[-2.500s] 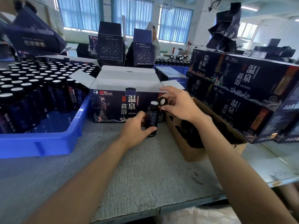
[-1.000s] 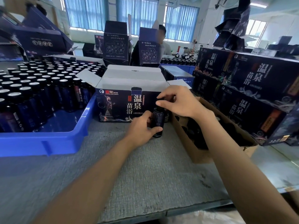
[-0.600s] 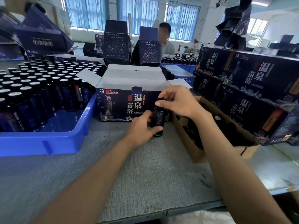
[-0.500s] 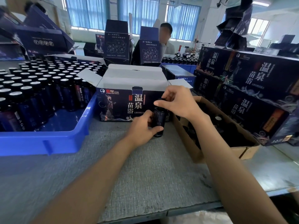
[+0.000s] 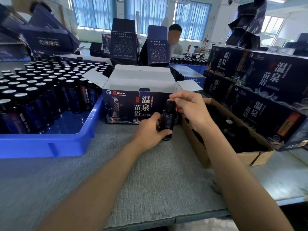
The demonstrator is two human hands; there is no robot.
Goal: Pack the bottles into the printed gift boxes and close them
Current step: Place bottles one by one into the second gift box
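**Two bare arms and two bare hands**

The left arm (image 5: 103, 184) is bare all the way from the bottom of the picture up to the wrist. The right arm (image 5: 233, 172) is bare the same way. Both arms look smooth. Each one looks very wide low down, close to the camera, and gets thin near the wrist, since the wide lens stretches things. The lowest part of the left arm is a bit blurry. The left hand (image 5: 148, 130) is bare. The right hand (image 5: 190, 109) is bare too, with long, slim fingers. The nails are too small to see well.
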